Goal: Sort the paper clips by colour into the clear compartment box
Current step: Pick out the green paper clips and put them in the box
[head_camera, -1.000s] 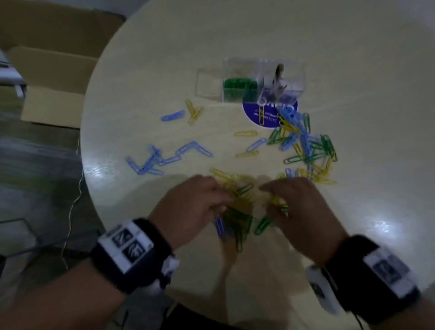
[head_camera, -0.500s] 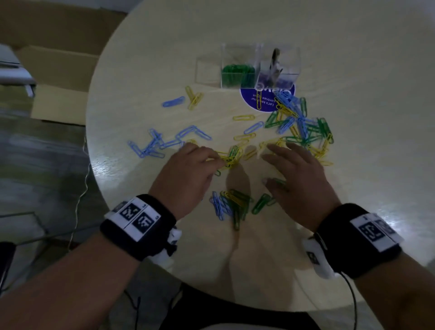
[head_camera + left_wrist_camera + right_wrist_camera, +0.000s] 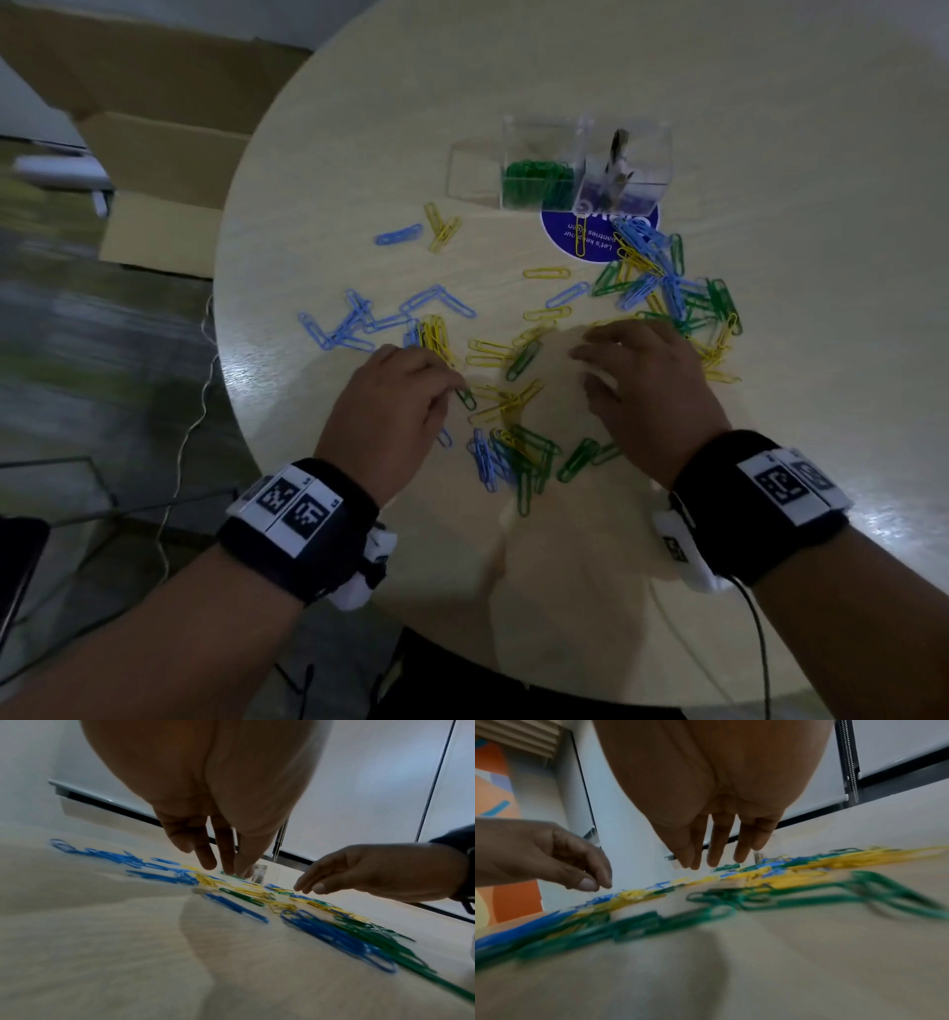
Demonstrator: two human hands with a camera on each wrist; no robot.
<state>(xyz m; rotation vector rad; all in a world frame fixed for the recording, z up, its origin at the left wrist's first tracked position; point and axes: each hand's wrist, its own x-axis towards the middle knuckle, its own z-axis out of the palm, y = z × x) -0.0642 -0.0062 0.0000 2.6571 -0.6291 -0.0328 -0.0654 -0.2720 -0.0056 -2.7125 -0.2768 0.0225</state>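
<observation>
Both hands hover low over the round pale table, palms down. The left hand has its fingers hanging loosely curved, thumb near the forefinger, with nothing seen between them; the tips come down among yellow paper clips, and whether they touch one cannot be told. The right hand keeps its fingers nearly straight and slightly spread, holding nothing, tips just above the scatter.

Between the two hands lie loose yellow clips and one green clip. Nearer the wrists, between them, sits a tangled heap of green and blue clips. Beyond the left fingers, out to their left, a group of blue clips is strung along the table. Beyond the right fingers a dense mixed pile of blue, green and yellow clips lies in the way to the clear compartment box, which stands well past both hands at the far side. One of its compartments holds green clips; the box partly overlaps a round dark blue sticker. Off the table's left edge stands a cardboard box
</observation>
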